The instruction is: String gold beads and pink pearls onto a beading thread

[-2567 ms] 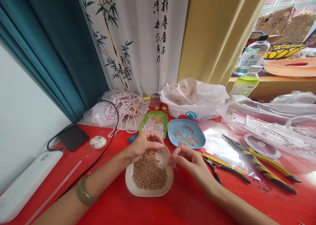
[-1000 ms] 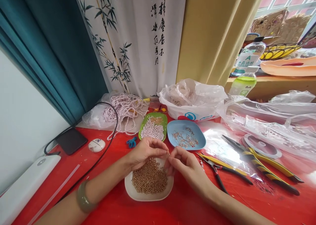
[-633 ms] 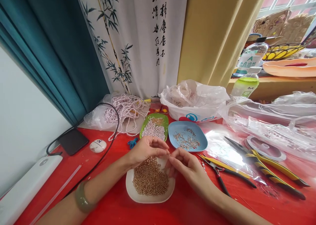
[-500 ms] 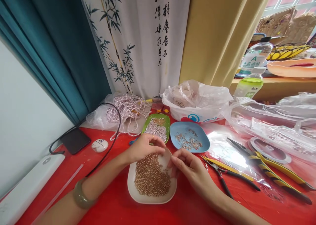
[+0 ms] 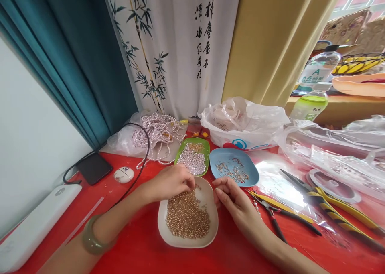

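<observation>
On the red counter (image 5: 135, 242), the white dish (image 5: 189, 244) holds gold beads (image 5: 186, 222). The left hand (image 5: 173, 181) dips curled fingers into their far edge; whether they grip one, I cannot tell. The right hand (image 5: 236, 199) hangs beside the dish's right rim, thumb and forefinger narrow, any hold unclear. Beyond are a green dish (image 5: 207, 147) and a blue dish (image 5: 219, 157). Farther back, a clear bottle (image 5: 320, 71) is labelled "A" above Chinese characters; black Chinese characters, including "水", run down the white curtain (image 5: 180, 45).
</observation>
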The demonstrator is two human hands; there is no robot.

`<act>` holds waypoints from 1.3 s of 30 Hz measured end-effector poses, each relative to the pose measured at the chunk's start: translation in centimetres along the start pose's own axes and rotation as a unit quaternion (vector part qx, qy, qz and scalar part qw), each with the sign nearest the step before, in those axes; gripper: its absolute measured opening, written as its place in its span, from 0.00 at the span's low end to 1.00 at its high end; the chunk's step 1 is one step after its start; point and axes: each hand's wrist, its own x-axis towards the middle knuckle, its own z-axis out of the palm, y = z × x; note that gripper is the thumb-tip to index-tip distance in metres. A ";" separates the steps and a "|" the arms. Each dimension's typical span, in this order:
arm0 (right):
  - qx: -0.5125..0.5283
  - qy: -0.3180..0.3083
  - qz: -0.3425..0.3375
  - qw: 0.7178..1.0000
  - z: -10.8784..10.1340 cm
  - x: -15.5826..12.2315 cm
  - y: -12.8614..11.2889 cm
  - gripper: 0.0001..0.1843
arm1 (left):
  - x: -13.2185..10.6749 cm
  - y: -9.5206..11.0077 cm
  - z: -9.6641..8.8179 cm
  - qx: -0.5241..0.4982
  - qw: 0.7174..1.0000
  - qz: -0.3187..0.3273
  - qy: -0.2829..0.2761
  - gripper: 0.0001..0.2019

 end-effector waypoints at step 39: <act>0.112 0.027 0.006 0.993 -0.2 -0.2 0.8 0.08 | 2.8 -1.2 -1.4 0.113 0.989 -0.077 0.065 0.06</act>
